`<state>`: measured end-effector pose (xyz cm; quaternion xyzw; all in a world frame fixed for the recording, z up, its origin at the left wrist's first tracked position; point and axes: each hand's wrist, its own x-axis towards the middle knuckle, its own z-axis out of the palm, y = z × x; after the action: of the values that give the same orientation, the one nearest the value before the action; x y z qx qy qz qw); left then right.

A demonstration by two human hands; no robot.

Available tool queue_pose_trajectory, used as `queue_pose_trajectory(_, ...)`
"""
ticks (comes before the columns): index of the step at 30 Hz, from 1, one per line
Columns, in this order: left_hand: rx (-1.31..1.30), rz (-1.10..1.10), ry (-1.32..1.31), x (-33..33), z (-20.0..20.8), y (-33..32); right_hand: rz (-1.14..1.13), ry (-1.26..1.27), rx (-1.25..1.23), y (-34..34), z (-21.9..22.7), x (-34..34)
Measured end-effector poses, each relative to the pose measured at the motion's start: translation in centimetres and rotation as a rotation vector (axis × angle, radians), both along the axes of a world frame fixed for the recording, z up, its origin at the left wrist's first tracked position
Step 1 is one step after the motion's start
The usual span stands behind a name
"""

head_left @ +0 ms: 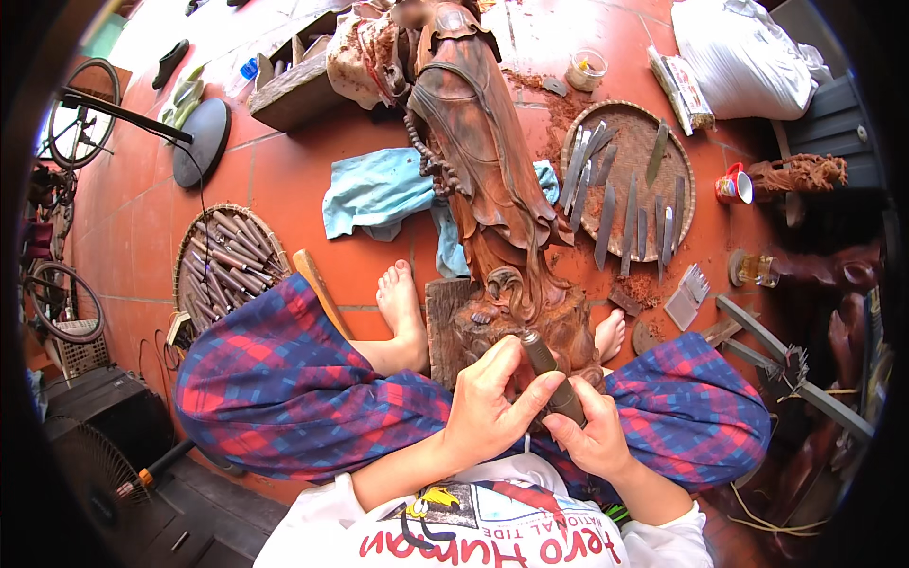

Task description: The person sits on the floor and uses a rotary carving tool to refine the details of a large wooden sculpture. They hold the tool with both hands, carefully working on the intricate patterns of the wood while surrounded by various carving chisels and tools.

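Note:
Both hands are closed around a dark cylindrical handpiece (541,357) with a ribbed metal collar, held in front of my lap. My left hand (486,402) presses its thumb against the side of it, fingers curled. Lower down, my right hand (595,437) grips its thick end between thumb and fingers. Just beyond lies a carved reddish-brown wooden statue (473,151) with a flowing robe and a string of beads, its base (530,327) toward me between my feet. The base rests beside a rough wooden block (445,322). The tip of the handpiece is hard to make out.
At left is a basket of wooden-handled chisels (232,265) beside a mallet-like wooden handle (320,293). A round woven tray (686,156) holds flat files and blades at right. A light-blue cloth (377,189) lies under the statue. A fan (95,464) stands lower left.

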<state>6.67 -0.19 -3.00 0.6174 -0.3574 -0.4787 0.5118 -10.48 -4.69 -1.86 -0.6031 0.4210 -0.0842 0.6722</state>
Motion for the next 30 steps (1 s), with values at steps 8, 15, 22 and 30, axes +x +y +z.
queue_pose_trajectory(8,0.025,-0.128,0.006,-0.2,-2.7,0.0,-0.092,0.000,-0.029,-0.2,-1.6,1.2)
queue_pose_trajectory(15,0.145,-0.234,-0.028,0.6,-2.6,-0.5,-0.105,0.060,0.130,0.0,-2.1,0.8)
queue_pose_trajectory(22,0.106,-0.136,-0.050,0.3,-2.6,-1.0,-0.126,0.062,0.141,0.1,-2.3,1.1)
queue_pose_trajectory(30,0.063,-0.069,-0.014,0.7,-2.8,-0.9,-0.122,0.075,0.104,-0.1,-2.5,1.7)
